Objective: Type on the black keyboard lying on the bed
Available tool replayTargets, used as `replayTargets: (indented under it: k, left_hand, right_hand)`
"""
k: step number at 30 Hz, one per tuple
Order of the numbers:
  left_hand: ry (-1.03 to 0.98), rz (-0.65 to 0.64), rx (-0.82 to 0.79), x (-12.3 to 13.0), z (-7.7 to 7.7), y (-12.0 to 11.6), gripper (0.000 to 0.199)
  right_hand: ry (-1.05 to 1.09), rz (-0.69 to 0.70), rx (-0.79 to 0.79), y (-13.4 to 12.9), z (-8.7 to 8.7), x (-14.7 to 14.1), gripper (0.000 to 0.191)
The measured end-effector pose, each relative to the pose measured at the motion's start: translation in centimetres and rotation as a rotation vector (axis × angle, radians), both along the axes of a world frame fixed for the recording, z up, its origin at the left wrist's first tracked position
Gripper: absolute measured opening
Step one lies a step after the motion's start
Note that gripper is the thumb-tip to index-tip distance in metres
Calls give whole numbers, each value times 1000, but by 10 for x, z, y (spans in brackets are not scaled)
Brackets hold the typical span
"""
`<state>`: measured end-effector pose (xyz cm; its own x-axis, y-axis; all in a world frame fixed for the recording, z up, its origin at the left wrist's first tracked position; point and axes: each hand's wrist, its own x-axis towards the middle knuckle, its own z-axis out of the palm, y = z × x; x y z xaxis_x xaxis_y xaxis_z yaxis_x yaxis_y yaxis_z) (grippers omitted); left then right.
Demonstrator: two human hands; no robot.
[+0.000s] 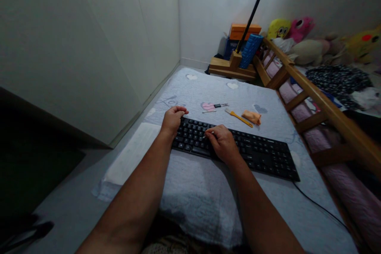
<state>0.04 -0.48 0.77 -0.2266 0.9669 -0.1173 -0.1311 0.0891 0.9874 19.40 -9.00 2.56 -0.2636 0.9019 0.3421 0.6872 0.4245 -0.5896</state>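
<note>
A black keyboard [262,154] lies slightly slanted across the light blue, heart-patterned cover [196,202]. At its far left corner, my left hand [173,121] is closed with curled fingers, gripping the edge. Over the letter keys, my right hand [222,141] pinches a thin cotton swab [205,137]; its white tip is down at the keys and most of the stick is hidden by my fingers. Beyond the keyboard lie another cotton swab [209,111], a small tool with a dark handle and metal end [220,105], a yellow-handled brush [241,119] and a crumpled orange cloth [251,117].
A pale flat pad [133,152] lies left of the keyboard. The keyboard's cable [321,206] trails to the lower right. A wooden rail [324,103] runs along the right side, with plush toys [309,47] behind it. Pale cabinet doors [119,47] stand at left.
</note>
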Motion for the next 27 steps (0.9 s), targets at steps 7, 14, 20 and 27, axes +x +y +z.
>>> replayTargets:
  k: [7,14,20,27]
  left_hand:
    - [-15,7,-11,0,2,0,10]
    - [-6,5,-10,1,5,-2,8]
    - [-10,6,-11,0,4,-1,8]
    - [-12,6,-9,0,3,0,9]
  right_hand:
    - [25,4,21,0,-1,-3,17]
    - [42,19,41,0,-1,-6,17]
    - [28,25,23,0,-2,-10,18]
    - [17,30,24,1,-3,-14,18]
